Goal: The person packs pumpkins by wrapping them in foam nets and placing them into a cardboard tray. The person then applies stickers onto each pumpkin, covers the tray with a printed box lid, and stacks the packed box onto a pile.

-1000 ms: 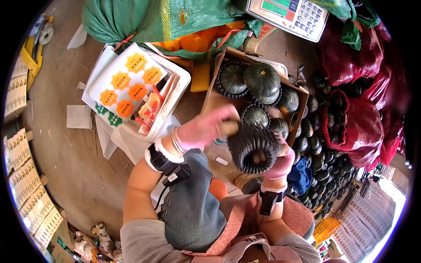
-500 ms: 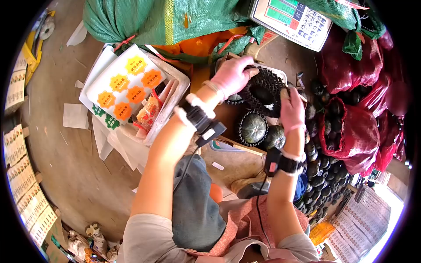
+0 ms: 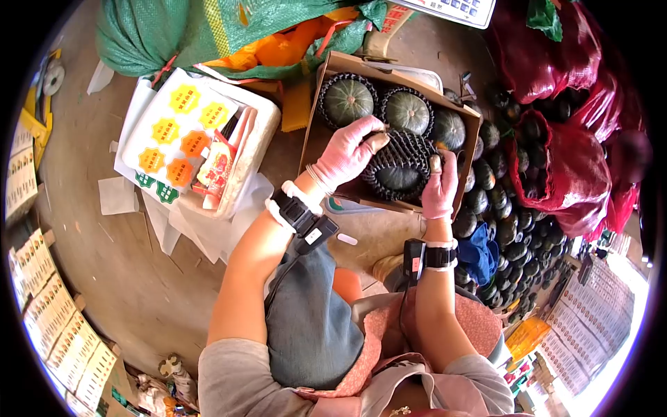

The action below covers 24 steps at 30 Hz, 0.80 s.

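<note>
In a cardboard box [image 3: 311, 142] sit several dark green squashes. Two at the back, the left squash [image 3: 349, 101] and the middle squash [image 3: 406, 112], have black foam nets around them; a bare squash [image 3: 448, 130] lies to their right. My left hand [image 3: 345, 154], in a pink glove, pinches the left upper edge of a black foam net [image 3: 410, 151]. That net covers much of a squash [image 3: 397, 178] at the front of the box. My right hand [image 3: 440, 186], gloved too, grips the net's right side, thumb up.
Left of the box is a white foam crate [image 3: 260, 142] with a sheet of stickers [image 3: 174, 132]. A green woven sack [image 3: 149, 35] stands behind. Red net bags [image 3: 577, 177] and a pile of small squashes [image 3: 511, 243] are at the right. A scale [image 3: 465, 8] shows at the top.
Both hands have come down from the back of the box to its front. The net there is now around a front squash, and the back squashes show again. The view has shifted.
</note>
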Available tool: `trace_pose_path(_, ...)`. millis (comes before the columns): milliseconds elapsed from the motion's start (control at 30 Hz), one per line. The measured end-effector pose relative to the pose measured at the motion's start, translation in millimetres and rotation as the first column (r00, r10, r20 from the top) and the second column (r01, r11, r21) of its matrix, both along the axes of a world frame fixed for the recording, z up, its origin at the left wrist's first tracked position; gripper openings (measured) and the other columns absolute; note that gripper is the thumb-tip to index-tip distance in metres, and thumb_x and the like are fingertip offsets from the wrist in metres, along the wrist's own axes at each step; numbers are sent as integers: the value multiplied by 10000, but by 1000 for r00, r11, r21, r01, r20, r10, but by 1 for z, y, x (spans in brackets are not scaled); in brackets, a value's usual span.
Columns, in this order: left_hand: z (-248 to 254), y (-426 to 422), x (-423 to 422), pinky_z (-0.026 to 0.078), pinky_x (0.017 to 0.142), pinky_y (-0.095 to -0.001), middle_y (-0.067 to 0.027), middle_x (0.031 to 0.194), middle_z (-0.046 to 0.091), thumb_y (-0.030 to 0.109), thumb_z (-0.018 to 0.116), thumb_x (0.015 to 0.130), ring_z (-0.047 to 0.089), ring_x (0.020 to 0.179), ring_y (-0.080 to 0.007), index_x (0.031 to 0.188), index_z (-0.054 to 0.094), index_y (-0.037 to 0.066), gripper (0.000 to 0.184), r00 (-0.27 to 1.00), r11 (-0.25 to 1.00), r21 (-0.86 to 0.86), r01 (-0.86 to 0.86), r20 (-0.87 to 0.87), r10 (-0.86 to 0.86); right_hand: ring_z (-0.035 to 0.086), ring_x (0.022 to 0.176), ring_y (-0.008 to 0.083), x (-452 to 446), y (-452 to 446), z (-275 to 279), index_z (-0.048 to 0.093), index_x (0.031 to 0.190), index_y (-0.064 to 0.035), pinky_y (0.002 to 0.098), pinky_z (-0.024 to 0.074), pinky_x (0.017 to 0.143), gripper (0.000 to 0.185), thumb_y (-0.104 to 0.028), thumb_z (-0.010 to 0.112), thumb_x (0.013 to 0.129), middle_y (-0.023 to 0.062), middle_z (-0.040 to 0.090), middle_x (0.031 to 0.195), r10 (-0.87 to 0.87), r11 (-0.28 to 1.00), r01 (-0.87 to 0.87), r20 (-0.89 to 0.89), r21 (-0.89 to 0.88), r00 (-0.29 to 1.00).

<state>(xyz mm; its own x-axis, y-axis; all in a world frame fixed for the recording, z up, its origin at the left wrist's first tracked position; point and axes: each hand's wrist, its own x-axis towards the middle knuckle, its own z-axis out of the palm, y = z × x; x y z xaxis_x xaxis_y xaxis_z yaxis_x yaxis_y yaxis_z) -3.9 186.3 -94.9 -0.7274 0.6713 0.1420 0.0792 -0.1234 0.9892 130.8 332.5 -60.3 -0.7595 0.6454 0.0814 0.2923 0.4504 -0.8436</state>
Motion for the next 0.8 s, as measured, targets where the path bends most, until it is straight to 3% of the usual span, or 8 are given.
trace_pose_path(200,-9,13,5,441,717,-222,10,809,585,112,625,895,502,748,-68,914,573,15,112,977,991,-74,-109,176,121,476,804,89,-3,14,-22,579,965,3,233,414,755,145,-133,531,948,18,588,867,-150,911,97,-102,-402,983)
trace_pose_path(267,-14,14,9,425,696,-204,41,788,560,124,630,895,481,737,-48,890,582,23,112,875,995,-44,-93,473,103,480,813,81,-1,19,-27,587,966,4,231,414,755,145,-131,537,945,11,594,886,-199,769,116,-63,-629,978)
trace_pose_path(333,-15,13,12,420,695,-200,49,777,549,128,626,899,476,746,-41,887,590,28,107,777,992,-106,-67,619,119,514,820,112,4,28,-36,585,1002,-4,255,427,769,178,-162,517,956,49,607,890,-117,870,94,-18,-485,993)
trace_pose_path(467,-22,10,7,415,704,-201,31,792,566,196,571,941,490,770,-47,907,588,19,181,946,965,-261,-21,306,103,577,876,254,-3,12,3,569,1031,-7,336,468,787,216,-189,473,963,139,618,941,-275,962,264,269,77,923)
trace_pose_path(533,-16,5,7,440,740,-263,-60,827,588,337,579,917,542,799,-137,974,563,4,338,951,976,-218,30,307,40,586,919,304,7,-1,17,584,1038,-12,358,470,821,171,-88,479,926,156,600,1007,-80,942,96,-63,321,995)
trace_pose_path(567,-6,4,6,455,746,-303,-119,832,600,409,592,892,572,796,-198,995,550,-3,426,956,956,-287,60,291,27,587,925,315,6,-5,22,605,1072,-18,355,472,827,230,-5,482,877,166,584,1051,128,863,-97,-28,496,991)
trace_pose_path(633,8,4,4,467,814,-368,-220,915,633,592,617,799,622,896,-319,1053,535,-4,654,950,889,-423,172,309,-37,593,920,316,11,-13,24,622,1107,-39,341,476,839,322,31,467,834,163,590,1040,96,930,-127,105,344,990)
trace_pose_path(800,21,5,6,463,855,-369,-222,1046,621,500,624,828,611,980,-327,1191,494,29,609,966,906,-367,209,221,-134,594,960,333,6,-10,34,640,1105,-74,346,480,849,361,20,457,809,171,590,1062,100,927,-166,205,336,974)
